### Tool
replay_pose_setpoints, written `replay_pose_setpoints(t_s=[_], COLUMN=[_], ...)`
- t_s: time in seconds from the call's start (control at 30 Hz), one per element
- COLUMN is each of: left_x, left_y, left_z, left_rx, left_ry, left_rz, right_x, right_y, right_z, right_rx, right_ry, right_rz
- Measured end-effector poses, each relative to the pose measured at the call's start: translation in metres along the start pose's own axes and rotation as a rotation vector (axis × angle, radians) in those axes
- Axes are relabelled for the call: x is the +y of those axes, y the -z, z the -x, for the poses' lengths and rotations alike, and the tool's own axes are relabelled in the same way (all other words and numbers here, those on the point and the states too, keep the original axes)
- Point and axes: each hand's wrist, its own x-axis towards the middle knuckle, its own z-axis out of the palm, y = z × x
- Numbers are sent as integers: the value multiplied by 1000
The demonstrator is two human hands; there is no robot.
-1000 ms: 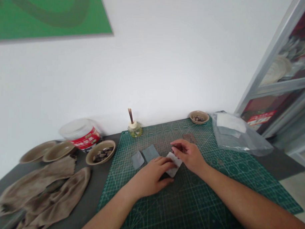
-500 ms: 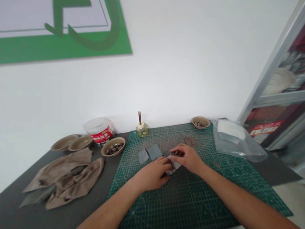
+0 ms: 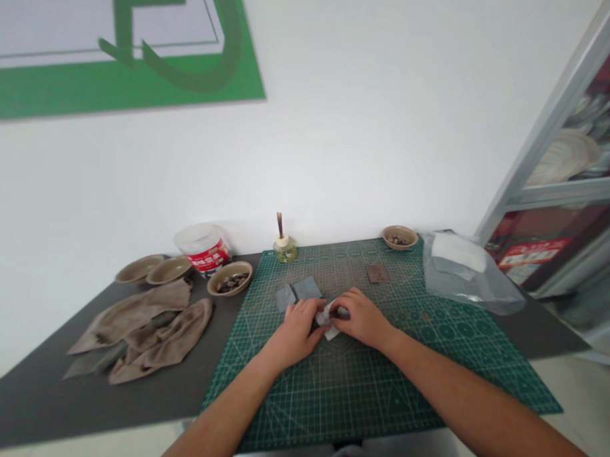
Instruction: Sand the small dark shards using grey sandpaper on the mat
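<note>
A small piece of white paper [image 3: 330, 321], creased and crumpled, is gathered between the left hand [image 3: 296, 331] and the right hand [image 3: 362, 318], over the green cutting mat [image 3: 329, 396]. One pale corner pokes out downward between the hands, while a dark piece [image 3: 341, 312] shows at its fold, partly hidden by the fingers, its exact shape impossible to make out

Bright even light, faint shadow under the left hand [image 3: 296, 333], curved wide-angle edges, slight softness
</note>
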Motion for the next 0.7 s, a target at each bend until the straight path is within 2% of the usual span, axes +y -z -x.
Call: replay_pose_setpoints(t_s=[0.27, 0.47, 0.6, 0.7], left_x=[3, 3, 3, 3], left_y=[3, 5, 6, 6], left_z=[1, 3, 3, 2], left_rx=[-46, -82, -104, -104], left_ry=[-3, -17, 7, 9], left_rz=[-7, -35, -62, -67], right_x=[-2, 0, 0, 0], right_y=[6, 1, 1, 5], right_z=[2, -3, -2, 1], right_rx=[-93, -77, -132, -129], right_ry=[118, 85, 128, 104], right_rz=[88, 134, 117, 126])
